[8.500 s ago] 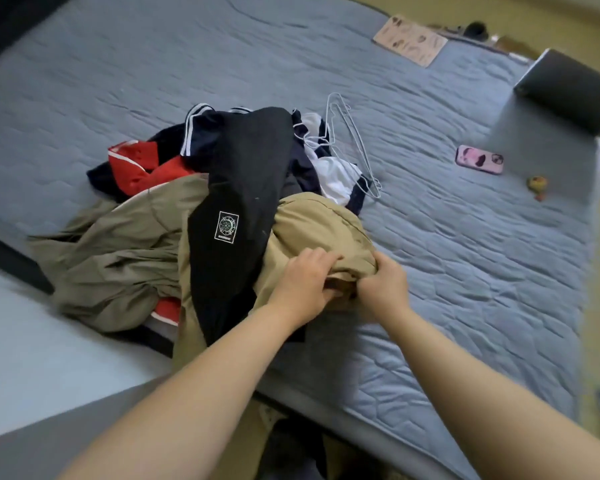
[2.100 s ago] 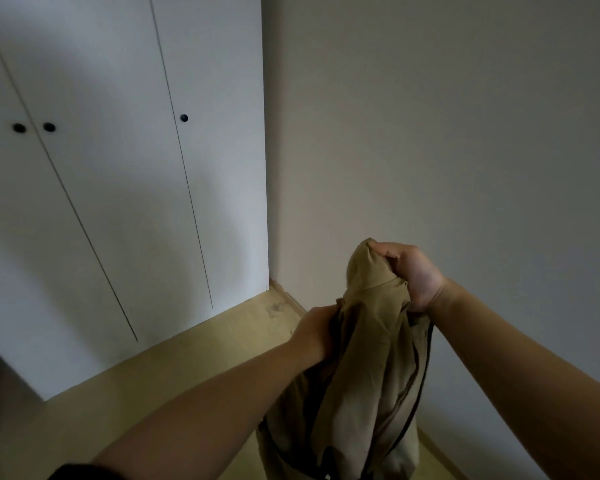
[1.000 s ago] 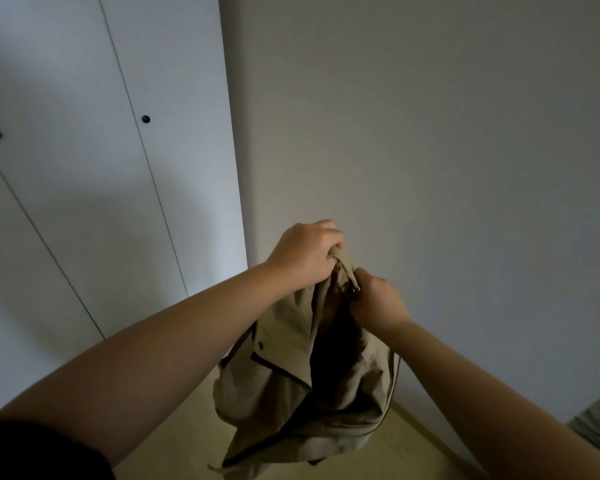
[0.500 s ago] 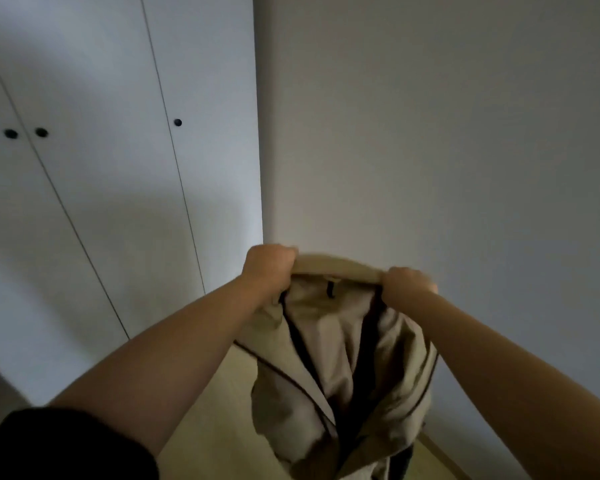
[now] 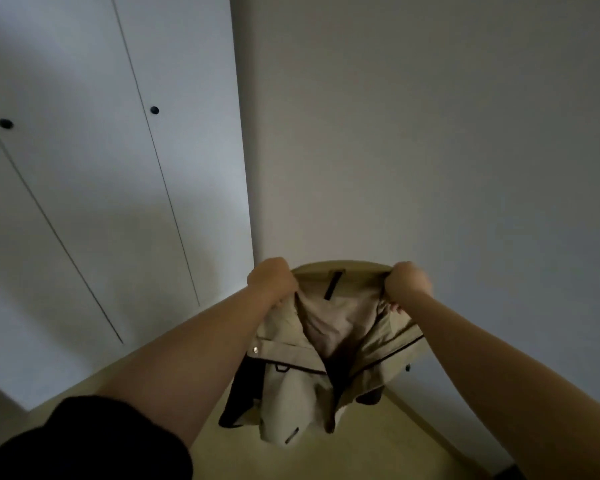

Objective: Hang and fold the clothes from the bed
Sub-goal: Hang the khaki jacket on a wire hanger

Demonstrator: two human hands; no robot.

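Note:
A beige jacket (image 5: 291, 386) with dark trim hangs in the air in front of me, its open front and lining turned toward me. My left hand (image 5: 272, 280) grips the left end of its collar. My right hand (image 5: 409, 282) grips the right end, so the collar is stretched level between the two fists. A dark hanging loop shows at the middle of the collar. The jacket's body droops above the floor. The bed and the other clothes are out of view.
White wardrobe doors (image 5: 84, 174) with small dark knobs fill the left side. A plain wall (image 5: 430, 133) stands ahead and to the right, meeting the wardrobe at a corner. Pale wooden floor (image 5: 378, 452) runs below the jacket.
I lifted the jacket off the bed and turned to the wardrobe corner. Over the last second my hands moved apart along the collar, spreading the bunched jacket open.

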